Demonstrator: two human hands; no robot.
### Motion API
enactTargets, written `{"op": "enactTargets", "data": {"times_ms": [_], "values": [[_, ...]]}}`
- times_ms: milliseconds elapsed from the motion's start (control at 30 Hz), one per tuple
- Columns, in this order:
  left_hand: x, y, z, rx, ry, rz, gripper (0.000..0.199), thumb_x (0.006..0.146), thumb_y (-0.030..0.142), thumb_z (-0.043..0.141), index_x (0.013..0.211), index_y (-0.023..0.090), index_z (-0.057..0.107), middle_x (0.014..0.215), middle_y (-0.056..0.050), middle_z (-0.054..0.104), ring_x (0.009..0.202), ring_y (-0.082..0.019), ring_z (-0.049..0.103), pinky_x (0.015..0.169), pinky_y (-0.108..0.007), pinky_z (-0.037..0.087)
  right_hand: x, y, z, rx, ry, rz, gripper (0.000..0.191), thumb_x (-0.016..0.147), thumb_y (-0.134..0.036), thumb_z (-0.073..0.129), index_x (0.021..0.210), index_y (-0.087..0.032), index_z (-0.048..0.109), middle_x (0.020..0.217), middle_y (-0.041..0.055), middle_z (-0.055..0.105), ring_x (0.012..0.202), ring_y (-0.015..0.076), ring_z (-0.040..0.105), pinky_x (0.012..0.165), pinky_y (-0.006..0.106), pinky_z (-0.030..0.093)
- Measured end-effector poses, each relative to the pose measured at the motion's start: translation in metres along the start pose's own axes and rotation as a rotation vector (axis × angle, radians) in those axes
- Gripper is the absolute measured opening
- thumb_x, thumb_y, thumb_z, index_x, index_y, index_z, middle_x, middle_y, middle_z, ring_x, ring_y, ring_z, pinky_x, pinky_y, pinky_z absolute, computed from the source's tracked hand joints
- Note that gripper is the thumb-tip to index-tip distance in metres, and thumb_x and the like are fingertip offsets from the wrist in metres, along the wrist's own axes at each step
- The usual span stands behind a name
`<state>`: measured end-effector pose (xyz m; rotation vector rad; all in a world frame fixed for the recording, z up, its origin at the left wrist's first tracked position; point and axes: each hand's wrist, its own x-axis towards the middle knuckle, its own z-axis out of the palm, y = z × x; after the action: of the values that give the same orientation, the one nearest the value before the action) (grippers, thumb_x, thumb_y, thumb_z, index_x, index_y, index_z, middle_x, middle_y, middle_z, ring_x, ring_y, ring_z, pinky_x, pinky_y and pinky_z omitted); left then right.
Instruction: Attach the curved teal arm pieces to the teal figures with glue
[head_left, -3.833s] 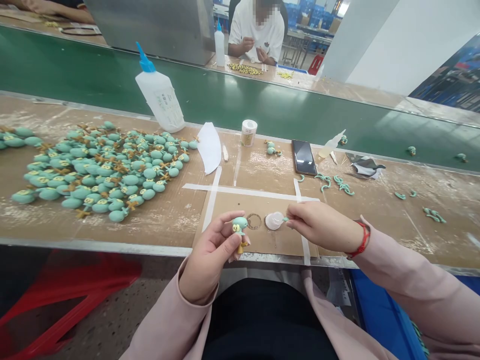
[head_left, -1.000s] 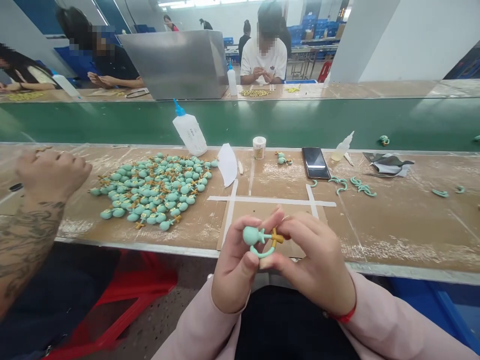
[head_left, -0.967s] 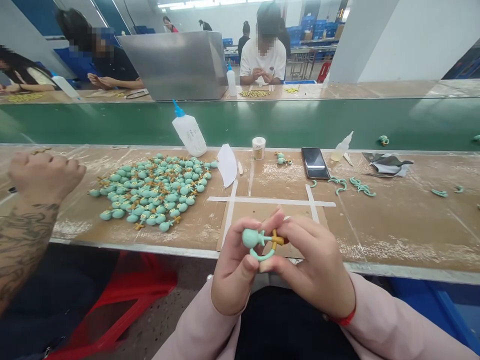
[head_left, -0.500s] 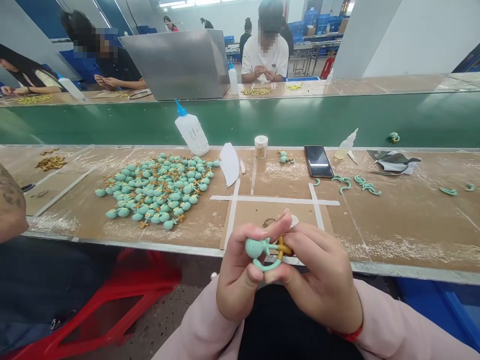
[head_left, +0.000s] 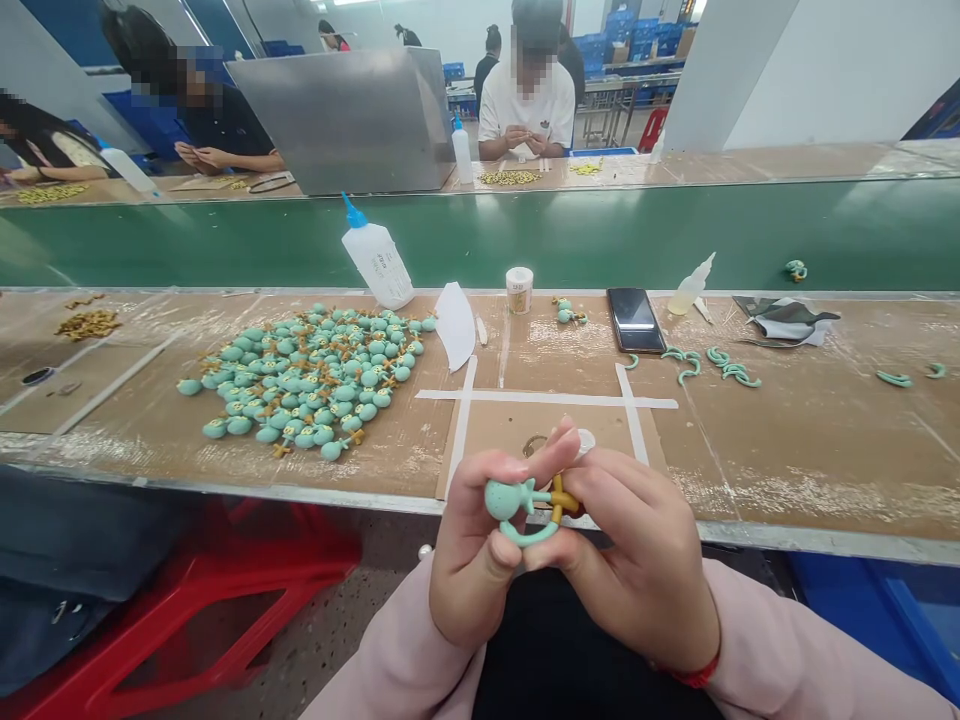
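Observation:
Between my two hands is a small mint-green figurine [head_left: 508, 498] with a round speckled head, a curved green piece and a mustard-brown cross-shaped part. My left hand [head_left: 474, 560] pinches the head and the curved piece's left end. With thumb and fingers, my right hand [head_left: 637, 550] grips the brown part and the curve's right end. The curved piece spans from the head to the brown part; whether it is joined at both ends I cannot tell. A taped cardboard mat [head_left: 517, 420] lies just beyond my hands, with small round items partly hidden behind my fingers.
A heap of similar green figurines [head_left: 315, 380] lies left, near a white squeeze bottle [head_left: 379, 265]. Loose curved green pieces [head_left: 733, 368], a phone [head_left: 636, 320], a small dropper bottle [head_left: 691, 287] and a jar [head_left: 519, 290] are farther back. Beyond runs a green belt [head_left: 570, 235]; co-workers sit opposite.
The view has shifted slightly. My hands keep the same grip on the figurine. The neighbouring person's forearm at the left edge has gone out of sight.

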<state>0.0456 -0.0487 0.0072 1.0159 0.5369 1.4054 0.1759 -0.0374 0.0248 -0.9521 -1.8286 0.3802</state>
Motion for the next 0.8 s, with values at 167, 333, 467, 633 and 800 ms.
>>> {"op": "enactTargets", "data": {"times_ms": [167,333,467,633,800], "values": [[-0.001,0.000,-0.001,-0.012,-0.026,0.015,0.018,0.091,0.042,0.058,0.109,0.037,0.058,0.128,0.000,0.070,0.135,-0.024,0.050,0.112,-0.049,0.038,0.001,-0.001,0.000,-0.005,0.005,-0.003,0.041,0.095,-0.049,0.052,0.069,-0.018,0.051,0.063,0.0005,0.048,0.059,0.0129,0.044,0.058,0.025,0.034],[0.000,-0.004,-0.008,-0.017,-0.142,0.072,0.025,0.096,0.039,0.051,0.120,0.036,0.054,0.137,-0.001,0.064,0.139,-0.023,0.044,0.113,-0.047,0.038,0.003,-0.001,0.000,-0.008,0.015,0.000,0.041,0.095,-0.050,0.053,0.069,-0.018,0.052,0.061,0.0002,0.048,0.057,0.0125,0.044,0.056,0.025,0.035],[0.002,-0.006,-0.012,-0.024,-0.185,0.084,0.027,0.098,0.037,0.048,0.124,0.035,0.052,0.140,-0.002,0.062,0.141,-0.022,0.041,0.115,-0.046,0.035,0.002,0.001,0.000,0.020,0.010,0.008,0.033,0.091,-0.043,0.062,0.072,-0.017,0.055,0.065,0.0020,0.054,0.060,0.0131,0.048,0.057,0.026,0.036],[0.004,-0.006,-0.012,-0.013,-0.193,0.080,0.027,0.098,0.037,0.047,0.124,0.035,0.052,0.140,-0.001,0.061,0.141,-0.022,0.041,0.116,-0.047,0.034,0.000,0.004,-0.001,0.044,0.012,0.014,0.027,0.089,-0.040,0.067,0.078,-0.017,0.058,0.067,0.0034,0.058,0.061,0.0144,0.050,0.057,0.027,0.037],[0.003,-0.010,-0.010,-0.004,-0.175,0.072,0.028,0.097,0.037,0.048,0.125,0.035,0.053,0.140,-0.002,0.062,0.140,-0.023,0.043,0.115,-0.046,0.035,0.003,0.006,0.000,0.043,0.009,0.039,0.031,0.090,-0.043,0.064,0.074,-0.017,0.057,0.065,0.0027,0.056,0.058,0.0144,0.050,0.055,0.027,0.037]]}}
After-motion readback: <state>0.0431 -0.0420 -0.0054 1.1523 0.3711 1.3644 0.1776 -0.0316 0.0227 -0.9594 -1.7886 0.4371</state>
